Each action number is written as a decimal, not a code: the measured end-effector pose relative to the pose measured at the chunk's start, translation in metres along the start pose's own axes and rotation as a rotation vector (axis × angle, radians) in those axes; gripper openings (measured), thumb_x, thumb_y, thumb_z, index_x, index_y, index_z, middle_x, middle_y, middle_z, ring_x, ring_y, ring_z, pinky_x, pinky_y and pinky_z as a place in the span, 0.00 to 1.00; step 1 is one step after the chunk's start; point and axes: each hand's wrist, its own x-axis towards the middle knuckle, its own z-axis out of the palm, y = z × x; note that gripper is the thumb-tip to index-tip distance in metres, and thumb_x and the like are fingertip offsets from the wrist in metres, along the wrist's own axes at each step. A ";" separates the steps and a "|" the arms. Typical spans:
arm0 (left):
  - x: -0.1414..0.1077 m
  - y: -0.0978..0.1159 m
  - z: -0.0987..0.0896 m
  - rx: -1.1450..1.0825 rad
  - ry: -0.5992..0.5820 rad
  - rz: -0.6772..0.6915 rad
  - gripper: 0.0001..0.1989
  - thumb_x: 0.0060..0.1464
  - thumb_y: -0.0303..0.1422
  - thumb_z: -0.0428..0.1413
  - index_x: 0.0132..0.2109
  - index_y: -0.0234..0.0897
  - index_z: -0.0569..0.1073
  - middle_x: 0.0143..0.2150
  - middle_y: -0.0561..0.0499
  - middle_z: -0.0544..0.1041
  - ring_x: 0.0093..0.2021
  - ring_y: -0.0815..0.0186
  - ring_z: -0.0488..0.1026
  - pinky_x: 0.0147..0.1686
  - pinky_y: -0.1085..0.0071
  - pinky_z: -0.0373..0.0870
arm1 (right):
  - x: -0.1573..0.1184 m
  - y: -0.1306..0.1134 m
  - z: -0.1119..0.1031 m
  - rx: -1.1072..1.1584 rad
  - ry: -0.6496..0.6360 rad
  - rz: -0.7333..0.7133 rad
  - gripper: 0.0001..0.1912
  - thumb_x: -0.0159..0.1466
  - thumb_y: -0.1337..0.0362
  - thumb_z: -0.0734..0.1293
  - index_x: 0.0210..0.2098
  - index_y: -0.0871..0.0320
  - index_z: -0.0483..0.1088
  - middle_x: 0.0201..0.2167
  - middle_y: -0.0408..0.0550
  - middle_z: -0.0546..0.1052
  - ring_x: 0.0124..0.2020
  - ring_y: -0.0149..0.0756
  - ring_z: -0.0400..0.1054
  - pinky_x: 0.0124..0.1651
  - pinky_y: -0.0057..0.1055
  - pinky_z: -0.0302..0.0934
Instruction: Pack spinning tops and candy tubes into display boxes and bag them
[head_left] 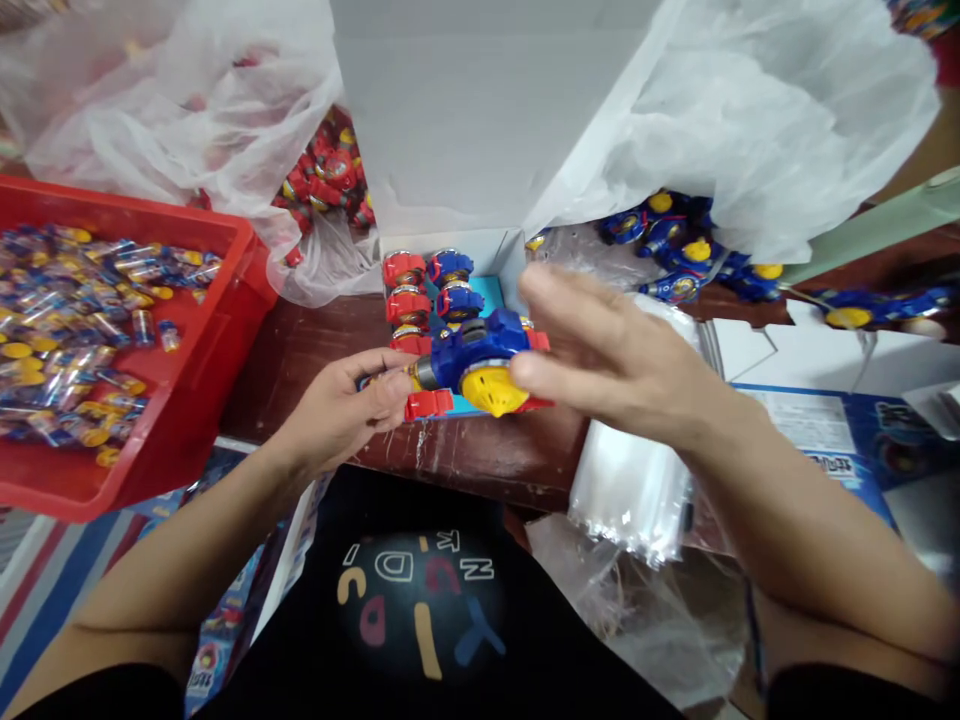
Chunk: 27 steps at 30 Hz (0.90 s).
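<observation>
A blue toy watch (480, 345) with a yellow dome hangs over the white box (487, 240). My left hand (352, 405) pinches its left end, where a dark grey piece and a bit of yellow show; the fingers cover the rest. Blurred by motion, my right hand (615, 360) is beside the toy's right end with its fingers stretched out and apart. Its lower finger lies close to the yellow dome; whether it touches I cannot tell. In the box stand red toy watches (407, 305) in a column, with blue toy watches (457, 300) beside them.
On the left, a red bin (244, 260) holds many small candy tubes (75, 330). Behind are bags with red toys (330, 170) and blue toys (675, 250). The box's raised white flap (487, 110) stands at the back. Clear plastic sleeves (634, 490) lie at the right.
</observation>
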 end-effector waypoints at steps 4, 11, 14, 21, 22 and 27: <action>-0.004 0.002 0.015 -0.127 -0.042 -0.106 0.18 0.52 0.43 0.75 0.40 0.36 0.81 0.25 0.56 0.64 0.22 0.77 0.56 0.21 0.77 0.56 | 0.003 -0.005 -0.012 -0.151 -0.342 0.008 0.19 0.68 0.45 0.73 0.55 0.42 0.80 0.53 0.41 0.84 0.54 0.42 0.80 0.57 0.37 0.77; -0.006 -0.006 0.012 0.603 -0.016 0.390 0.20 0.69 0.53 0.57 0.49 0.42 0.83 0.45 0.44 0.81 0.39 0.61 0.77 0.40 0.61 0.75 | -0.006 -0.032 -0.032 -0.539 -0.286 -0.198 0.38 0.69 0.39 0.70 0.74 0.43 0.62 0.40 0.44 0.83 0.35 0.38 0.77 0.34 0.34 0.66; -0.005 -0.025 -0.010 1.169 0.045 0.802 0.22 0.65 0.46 0.65 0.62 0.48 0.78 0.65 0.46 0.77 0.64 0.51 0.73 0.63 0.52 0.65 | -0.012 -0.038 -0.028 -0.770 -0.356 -0.185 0.30 0.74 0.47 0.66 0.70 0.52 0.65 0.33 0.45 0.81 0.32 0.37 0.75 0.27 0.34 0.54; -0.009 -0.058 -0.026 1.345 -0.004 0.843 0.18 0.67 0.30 0.63 0.61 0.49 0.78 0.59 0.52 0.82 0.62 0.55 0.77 0.59 0.54 0.61 | -0.025 -0.029 0.025 -0.746 -0.706 -0.254 0.16 0.78 0.61 0.61 0.58 0.62 0.72 0.35 0.50 0.82 0.31 0.37 0.71 0.27 0.36 0.49; -0.008 -0.058 -0.025 1.330 -0.005 0.821 0.18 0.66 0.30 0.64 0.61 0.49 0.79 0.59 0.52 0.82 0.62 0.54 0.77 0.59 0.53 0.61 | -0.025 -0.028 0.029 -0.720 -0.744 -0.285 0.15 0.78 0.63 0.61 0.58 0.63 0.72 0.35 0.50 0.82 0.31 0.37 0.71 0.27 0.36 0.48; -0.006 -0.060 -0.017 1.292 0.007 0.792 0.15 0.67 0.30 0.63 0.58 0.47 0.79 0.58 0.50 0.83 0.61 0.54 0.77 0.58 0.52 0.63 | -0.021 -0.017 0.054 -0.663 -0.862 -0.270 0.16 0.79 0.58 0.60 0.54 0.64 0.71 0.37 0.51 0.81 0.32 0.38 0.71 0.29 0.36 0.47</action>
